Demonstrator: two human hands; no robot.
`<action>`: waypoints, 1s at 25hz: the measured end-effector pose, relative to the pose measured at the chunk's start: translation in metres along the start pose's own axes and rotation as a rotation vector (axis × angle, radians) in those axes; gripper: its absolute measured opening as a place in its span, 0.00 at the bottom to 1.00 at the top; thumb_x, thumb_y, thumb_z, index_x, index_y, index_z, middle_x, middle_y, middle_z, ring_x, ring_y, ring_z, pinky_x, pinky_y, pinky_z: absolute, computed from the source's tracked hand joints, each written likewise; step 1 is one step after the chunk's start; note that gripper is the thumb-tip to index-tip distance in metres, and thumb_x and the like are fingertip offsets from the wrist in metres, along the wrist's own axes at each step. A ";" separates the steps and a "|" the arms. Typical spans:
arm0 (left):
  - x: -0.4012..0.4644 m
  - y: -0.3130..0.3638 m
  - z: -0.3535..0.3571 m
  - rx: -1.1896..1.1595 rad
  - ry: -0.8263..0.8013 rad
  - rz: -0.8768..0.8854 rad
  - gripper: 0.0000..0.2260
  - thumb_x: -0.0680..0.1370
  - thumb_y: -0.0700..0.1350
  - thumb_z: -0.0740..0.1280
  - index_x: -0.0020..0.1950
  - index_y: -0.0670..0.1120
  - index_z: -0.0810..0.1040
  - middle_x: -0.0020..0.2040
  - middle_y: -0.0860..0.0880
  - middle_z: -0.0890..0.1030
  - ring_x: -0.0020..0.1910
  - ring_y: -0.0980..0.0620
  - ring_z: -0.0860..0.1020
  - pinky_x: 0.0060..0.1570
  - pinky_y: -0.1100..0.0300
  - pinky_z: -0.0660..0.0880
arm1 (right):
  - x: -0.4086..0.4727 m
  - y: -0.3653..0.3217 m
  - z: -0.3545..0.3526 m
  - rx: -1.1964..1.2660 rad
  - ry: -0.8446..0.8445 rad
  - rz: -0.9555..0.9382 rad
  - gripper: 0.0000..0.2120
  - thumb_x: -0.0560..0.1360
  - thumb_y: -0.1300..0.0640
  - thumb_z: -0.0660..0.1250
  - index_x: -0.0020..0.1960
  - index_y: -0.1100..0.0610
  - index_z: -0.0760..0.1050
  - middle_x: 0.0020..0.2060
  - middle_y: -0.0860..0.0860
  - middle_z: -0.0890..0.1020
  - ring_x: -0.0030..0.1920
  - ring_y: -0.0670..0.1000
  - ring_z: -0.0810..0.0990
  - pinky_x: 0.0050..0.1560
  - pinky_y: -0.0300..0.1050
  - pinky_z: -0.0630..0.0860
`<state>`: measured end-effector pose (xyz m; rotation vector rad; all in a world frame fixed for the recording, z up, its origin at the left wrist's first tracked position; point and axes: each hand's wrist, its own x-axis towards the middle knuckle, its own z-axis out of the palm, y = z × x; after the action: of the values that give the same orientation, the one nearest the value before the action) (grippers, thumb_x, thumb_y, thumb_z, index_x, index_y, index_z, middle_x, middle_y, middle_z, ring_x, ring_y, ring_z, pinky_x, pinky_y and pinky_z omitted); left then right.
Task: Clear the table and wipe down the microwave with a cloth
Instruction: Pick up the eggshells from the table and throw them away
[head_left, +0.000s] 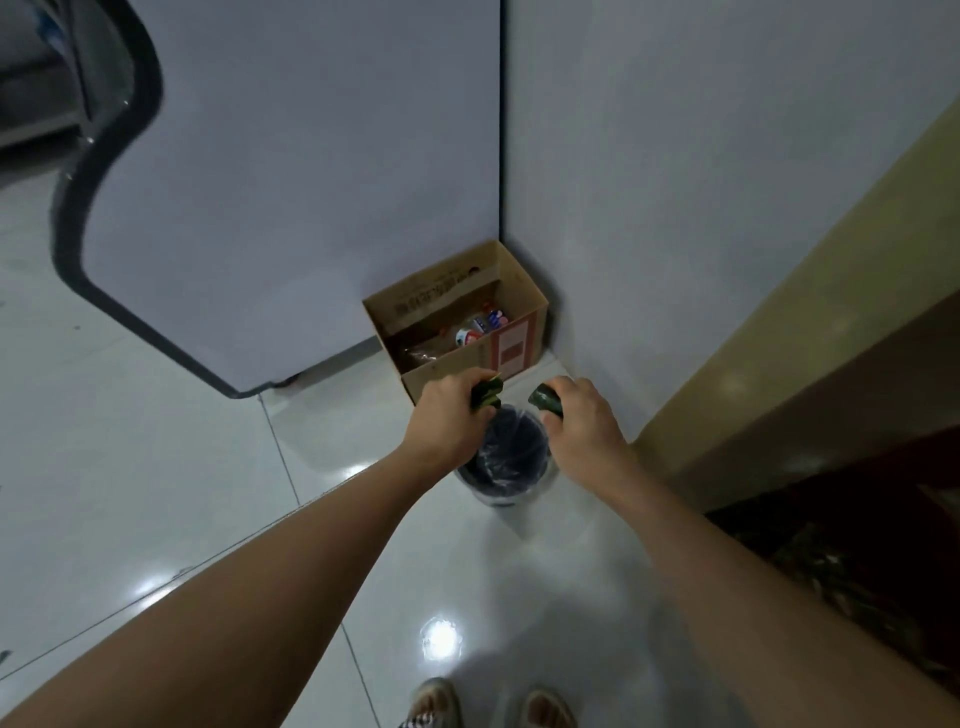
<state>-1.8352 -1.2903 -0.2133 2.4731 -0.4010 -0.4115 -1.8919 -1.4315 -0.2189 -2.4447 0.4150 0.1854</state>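
Tiled floor (156, 441): both hands hold green scraps over bin (511, 462).

A glossy pale tiled floor (156, 467) carries everything. A small round bin (511, 462) with a dark liner stands at its centre. Just beyond, at twelve o'clock, an open cardboard box (519, 332) sits in the wall corner. A refrigerator (291, 208) stands at eleven o'clock.

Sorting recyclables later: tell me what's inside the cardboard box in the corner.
The cardboard box stands open. A plastic bottle with a red and blue label lies on brownish packaging. The near wall hides whatever lies lower.
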 end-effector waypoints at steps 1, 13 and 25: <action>0.006 -0.013 0.016 0.007 -0.001 -0.007 0.18 0.77 0.41 0.66 0.67 0.49 0.73 0.62 0.47 0.79 0.59 0.48 0.77 0.60 0.55 0.74 | 0.007 0.011 0.017 0.001 -0.005 -0.001 0.16 0.79 0.60 0.59 0.67 0.59 0.67 0.62 0.58 0.70 0.62 0.57 0.71 0.62 0.45 0.68; 0.093 -0.180 0.197 0.111 0.036 0.014 0.16 0.76 0.40 0.65 0.64 0.48 0.75 0.57 0.47 0.80 0.56 0.48 0.78 0.55 0.56 0.76 | 0.112 0.130 0.226 -0.043 -0.026 -0.015 0.17 0.79 0.58 0.60 0.68 0.59 0.66 0.64 0.58 0.69 0.65 0.59 0.70 0.65 0.51 0.68; 0.144 -0.260 0.295 0.112 0.054 0.060 0.18 0.76 0.37 0.64 0.66 0.46 0.75 0.60 0.45 0.80 0.58 0.46 0.78 0.57 0.56 0.74 | 0.167 0.201 0.333 -0.100 -0.150 0.009 0.22 0.77 0.55 0.64 0.69 0.57 0.64 0.63 0.58 0.69 0.65 0.58 0.69 0.65 0.51 0.69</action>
<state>-1.7664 -1.2903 -0.6264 2.5667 -0.4868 -0.3043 -1.8127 -1.4158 -0.6345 -2.5061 0.3582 0.3988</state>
